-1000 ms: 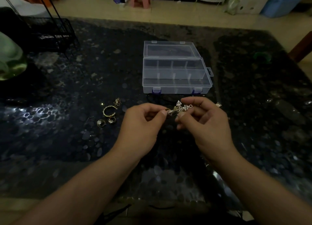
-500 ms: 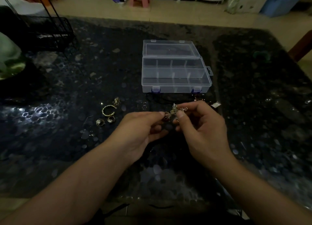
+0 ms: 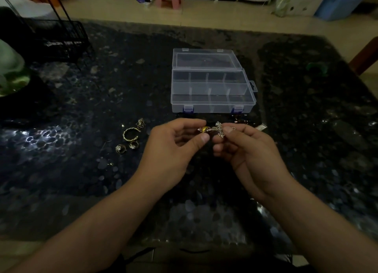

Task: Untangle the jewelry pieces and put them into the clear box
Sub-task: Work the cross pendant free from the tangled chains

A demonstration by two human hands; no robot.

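Note:
Both my hands hold one tangled jewelry cluster [image 3: 214, 129] just above the dark table, in front of the clear box. My left hand [image 3: 173, 147] pinches its gold ring end between thumb and fingers. My right hand [image 3: 247, 149] pinches the silver ornate piece at the other end. The clear box [image 3: 212, 106] stands open behind them, lid tipped back, its divided compartments bare. Several loose gold pieces lie on the table to the left: a twisted open ring [image 3: 131, 134], a small charm [image 3: 140, 122] and two small rings [image 3: 126, 147].
The dark pebble-patterned table [image 3: 306, 129] reflects light at the left. A black wire rack [image 3: 53, 39] and a green object [image 3: 10, 76] stand at the far left. More small items [image 3: 243, 121] lie by the box's front right corner. A pink stool and bins stand on the floor beyond.
My hands have lifted slightly and drawn the cluster out sideways, so the gold ring end now shows at my left fingertips and the silver piece at my right.

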